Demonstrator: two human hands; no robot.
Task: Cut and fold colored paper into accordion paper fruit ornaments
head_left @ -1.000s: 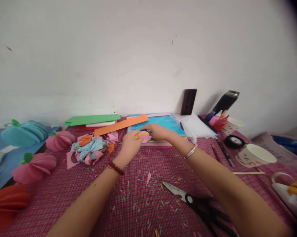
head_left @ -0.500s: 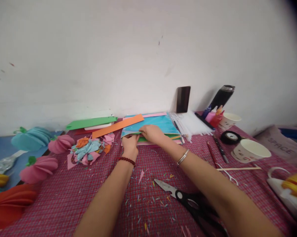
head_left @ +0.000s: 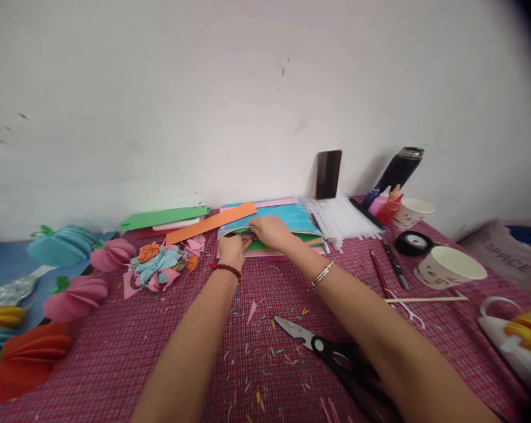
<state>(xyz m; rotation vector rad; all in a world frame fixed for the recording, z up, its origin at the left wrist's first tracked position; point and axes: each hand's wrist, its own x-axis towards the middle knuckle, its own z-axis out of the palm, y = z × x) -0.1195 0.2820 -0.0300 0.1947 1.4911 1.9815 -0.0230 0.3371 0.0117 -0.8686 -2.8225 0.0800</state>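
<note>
A stack of coloured paper lies by the wall, with a blue sheet (head_left: 287,218) on top and green (head_left: 260,248) and pink layers below. My right hand (head_left: 269,231) pinches the near edge of the upper sheets and holds it bowed up. Close beside it, my left hand (head_left: 232,252) is closed at the stack's near left edge, its fingertips partly hidden between the layers. An orange paper strip (head_left: 212,223) and a pink strip (head_left: 277,203) rest across the stack. Nearer me, black-handled scissors (head_left: 320,346) lie with blades apart, partly under my right forearm.
Left are paper pumpkins (head_left: 75,296) and a heap of paper scraps (head_left: 159,261). A phone (head_left: 329,174) leans on the wall beside white sticks (head_left: 342,217). Paper cups (head_left: 450,268), a black tape roll (head_left: 413,242), paint bottles (head_left: 388,208) and a tilted flask (head_left: 400,169) stand right.
The near edge of the upper sheets is bowed up higher, showing more of the green layer. My left fingers have moved further in between the layers. The view has shifted slightly.
</note>
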